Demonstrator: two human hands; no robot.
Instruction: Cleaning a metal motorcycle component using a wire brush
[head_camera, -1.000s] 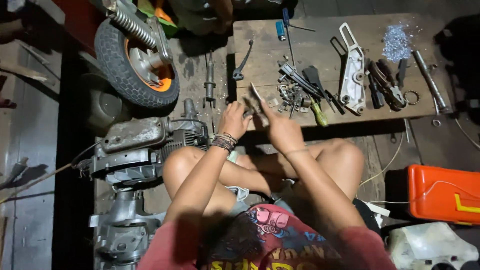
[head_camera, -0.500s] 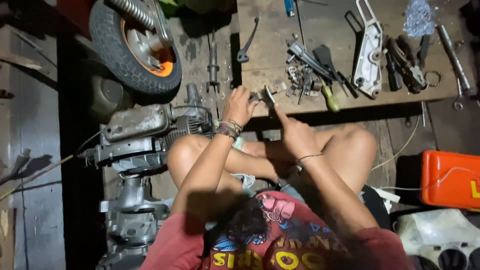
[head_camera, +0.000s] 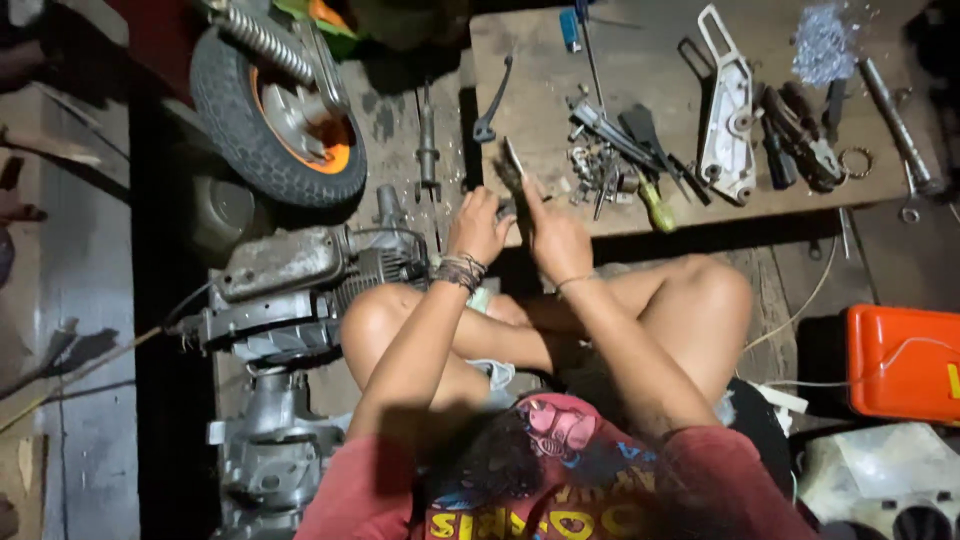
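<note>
At the wooden board's (head_camera: 700, 215) near edge, left hand (head_camera: 478, 225) and right hand (head_camera: 555, 238) clamp fingers on a small dark metal part (head_camera: 510, 172); loose grey bolts (head_camera: 598, 170) lie unsorted at two o'clock

Left hand (head_camera: 478, 225), right hand (head_camera: 555, 240) raised (seemingly pinching).

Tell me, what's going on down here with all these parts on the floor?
A person sits cross-legged on the floor, both hands raised at the near edge of a wooden board. The left hand and the right hand together hold a small metal part; what it is, is too small to tell. On the board lie loose metal bits, a white bracket and hand tools. An engine block and a small wheel lie to the person's left.
</note>
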